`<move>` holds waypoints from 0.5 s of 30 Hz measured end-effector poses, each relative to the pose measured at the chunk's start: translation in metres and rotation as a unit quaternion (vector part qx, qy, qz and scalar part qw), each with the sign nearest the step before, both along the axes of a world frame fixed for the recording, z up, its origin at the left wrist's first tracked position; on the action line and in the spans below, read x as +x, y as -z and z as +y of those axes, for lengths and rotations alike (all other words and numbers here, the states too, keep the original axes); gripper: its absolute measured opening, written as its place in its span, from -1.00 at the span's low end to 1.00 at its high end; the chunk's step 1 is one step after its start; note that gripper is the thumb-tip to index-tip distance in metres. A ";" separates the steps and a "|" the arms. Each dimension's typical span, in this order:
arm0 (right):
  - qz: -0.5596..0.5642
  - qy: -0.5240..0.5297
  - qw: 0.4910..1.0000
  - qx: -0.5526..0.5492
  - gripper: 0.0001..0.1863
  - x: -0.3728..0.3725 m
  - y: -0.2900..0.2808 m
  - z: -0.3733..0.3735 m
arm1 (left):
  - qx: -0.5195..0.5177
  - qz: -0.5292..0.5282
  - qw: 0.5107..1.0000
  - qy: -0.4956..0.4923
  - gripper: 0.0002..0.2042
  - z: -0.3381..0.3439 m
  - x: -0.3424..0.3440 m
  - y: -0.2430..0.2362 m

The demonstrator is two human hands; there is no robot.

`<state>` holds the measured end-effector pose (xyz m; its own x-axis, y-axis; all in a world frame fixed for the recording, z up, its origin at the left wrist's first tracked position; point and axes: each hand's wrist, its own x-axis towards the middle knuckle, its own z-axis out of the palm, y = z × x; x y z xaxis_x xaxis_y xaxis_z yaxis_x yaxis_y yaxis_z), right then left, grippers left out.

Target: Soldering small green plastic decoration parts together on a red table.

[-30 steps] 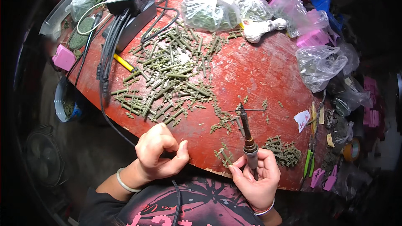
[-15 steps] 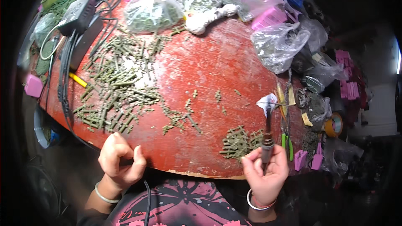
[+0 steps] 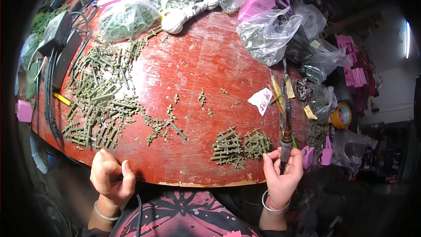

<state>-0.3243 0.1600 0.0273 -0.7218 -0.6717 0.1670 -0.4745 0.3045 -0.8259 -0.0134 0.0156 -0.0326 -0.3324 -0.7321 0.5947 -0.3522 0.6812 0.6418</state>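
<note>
My right hand (image 3: pixel 284 177) grips a soldering iron (image 3: pixel 285 152) by its grey handle, at the table's near right edge. The iron's dark shaft points away from me, its tip hard to tell from the dark cord-like thing behind it. My left hand (image 3: pixel 111 180) hovers at the near left edge, fingers curled in and thumb bent beside them; whatever they may pinch is hidden. A small pile of green-brown cross-shaped pieces and rods (image 3: pixel 240 147) lies left of my right hand. A larger spread of such pieces (image 3: pixel 103 96) covers the table beyond my left hand.
Clear bags of green pieces (image 3: pixel 129 17) and a white knotted cloth bundle (image 3: pixel 186 15) stand at the back. A black power box (image 3: pixel 57 33) with cables is far left. A paper scrap (image 3: pixel 262 100), tape roll (image 3: pixel 341 115) and pink blocks (image 3: pixel 308 156) lie right.
The view has shifted, so the table's things sit further left. My right hand has moved right with the soldering iron, off the white paper scrap. My left hand keeps its curled pose.
</note>
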 end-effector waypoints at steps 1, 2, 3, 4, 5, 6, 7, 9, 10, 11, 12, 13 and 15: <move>0.000 0.000 1.000 -0.001 -0.62 0.000 0.001 -0.001 | 0.000 -0.006 1.000 -0.004 -0.76 0.000 0.000 0.000; 0.001 0.000 1.000 -0.002 -0.62 0.000 0.002 -0.001 | 0.000 -0.005 1.000 -0.002 -0.76 0.001 -0.001 -0.001; 0.000 0.001 1.000 -0.005 -0.63 0.000 0.005 0.000 | 0.001 -0.006 1.000 -0.005 -0.77 0.001 -0.001 -0.002; 0.000 0.002 1.000 -0.004 -0.63 -0.001 0.005 0.000 | 0.003 -0.007 1.000 -0.009 -0.77 0.002 -0.002 -0.002; 0.010 0.001 1.000 -0.003 -0.63 -0.002 0.005 0.000 | 0.004 -0.007 1.000 -0.008 -0.77 0.003 -0.002 -0.002; 0.020 -0.001 1.000 -0.001 -0.64 -0.002 0.005 0.000 | 0.009 -0.008 1.000 -0.002 -0.78 0.003 -0.001 -0.002; 0.020 0.000 1.000 -0.001 -0.64 -0.002 0.006 0.000 | 0.013 -0.008 1.000 0.003 -0.79 0.003 -0.001 -0.001; 0.018 0.006 1.000 -0.008 -0.63 -0.003 0.006 0.001 | 0.013 -0.009 1.000 0.002 -0.79 0.004 -0.001 -0.001; 0.019 0.007 1.000 -0.008 -0.63 -0.002 0.005 0.001 | 0.012 -0.010 1.000 0.001 -0.79 0.005 -0.001 -0.001; 0.016 0.009 1.000 -0.009 -0.63 -0.001 0.005 0.001 | 0.011 -0.009 1.000 0.001 -0.79 0.005 -0.001 0.000; 0.013 0.012 1.000 -0.009 -0.63 -0.001 0.006 0.000 | 0.009 -0.011 1.000 0.000 -0.79 0.005 -0.001 0.001; 0.014 0.012 1.000 -0.008 -0.63 -0.002 0.007 0.000 | 0.007 -0.013 1.000 -0.002 -0.79 0.005 -0.001 0.002; 0.037 0.014 0.999 -0.009 -0.63 -0.002 0.008 0.001 | 0.007 -0.013 1.000 0.001 -0.79 0.004 -0.001 0.004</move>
